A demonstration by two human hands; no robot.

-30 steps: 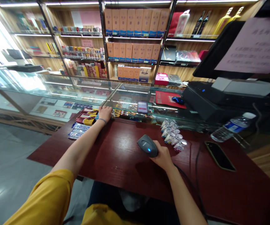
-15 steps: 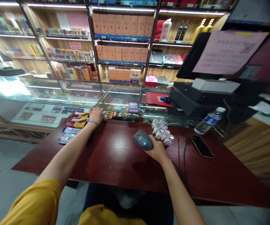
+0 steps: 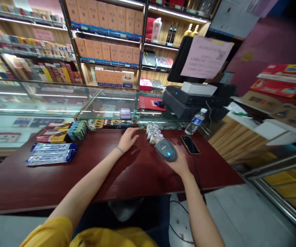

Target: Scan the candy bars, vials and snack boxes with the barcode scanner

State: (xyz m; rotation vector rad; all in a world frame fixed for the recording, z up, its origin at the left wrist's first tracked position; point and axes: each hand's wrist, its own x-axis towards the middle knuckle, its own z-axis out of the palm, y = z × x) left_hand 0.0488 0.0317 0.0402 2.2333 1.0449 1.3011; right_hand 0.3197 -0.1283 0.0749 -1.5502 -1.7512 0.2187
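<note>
Across the dark red desk [image 3: 137,175], my left hand [image 3: 128,140] reaches out palm down, fingers loosely spread, nothing in its grasp that I can see. On the other side, my right hand [image 3: 181,163] is wrapped round the scanner [image 3: 165,150], blue light glowing, and just beyond its nose come the small silver-capped bottles [image 3: 153,133]! They stand bunched near the desk's back edge, close to my left fingertips but apart from them.

How far along? Midway, I'd judge: scanner in grip, left hand free, goods sorted into groups. One lone bottle [image 3: 91,125] stands off to the left, just beside the green packets [image 3: 82,129]; next come the maroon-and-yellow packets [image 3: 54,133], with the blue-and-white packets [image 3: 52,152] laid nearer me. Which are done and which are left, I cannot tell (the little display [image 3: 125,113] at the back is too small to read).

Now, room to move: a broad stretch of desktop runs between the packets and my right hand, and the front edge passes under my forearms. Behind, the glass counter [image 3: 107,97] closes things off. Rightward looks tighter: phone [image 3: 190,144] near my knuckles, water bottle [image 3: 196,121] farther back, and a dark cable [image 3: 198,176] beside my forearm, a possible snag.
</note>
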